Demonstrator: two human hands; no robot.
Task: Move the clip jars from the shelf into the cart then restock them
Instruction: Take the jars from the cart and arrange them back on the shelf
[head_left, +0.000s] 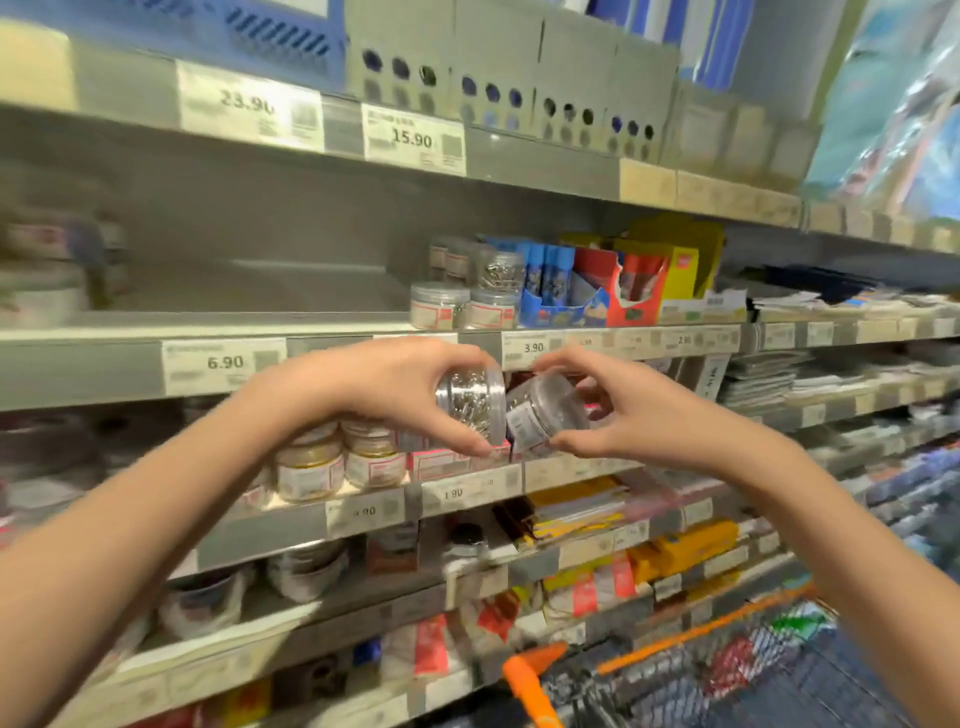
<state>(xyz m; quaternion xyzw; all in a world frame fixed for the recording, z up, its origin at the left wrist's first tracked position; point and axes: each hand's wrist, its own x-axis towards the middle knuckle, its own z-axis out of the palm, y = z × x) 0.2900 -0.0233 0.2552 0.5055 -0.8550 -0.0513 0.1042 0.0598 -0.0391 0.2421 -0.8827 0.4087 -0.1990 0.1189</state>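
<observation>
My left hand (400, 384) grips a clear jar of silver clips (475, 402), tipped on its side. Close beside it, my right hand (610, 410) holds a second clear clip jar (543, 410), also tilted, its labelled lid facing me. Both jars are in the air in front of the shelf edge with the 3.90 tag and almost touch each other. Several more clip jars (462, 306) stand on the shelf (208, 325) just above my hands. The cart (701, 670), with orange trim, is at the lower right.
Jars with gold contents (337, 462) stand on the shelf below my hands. Blue, red and yellow boxes (613, 283) stand to the right of the clip jars. The left part of the clip shelf is bare. Packed goods fill the lower shelves.
</observation>
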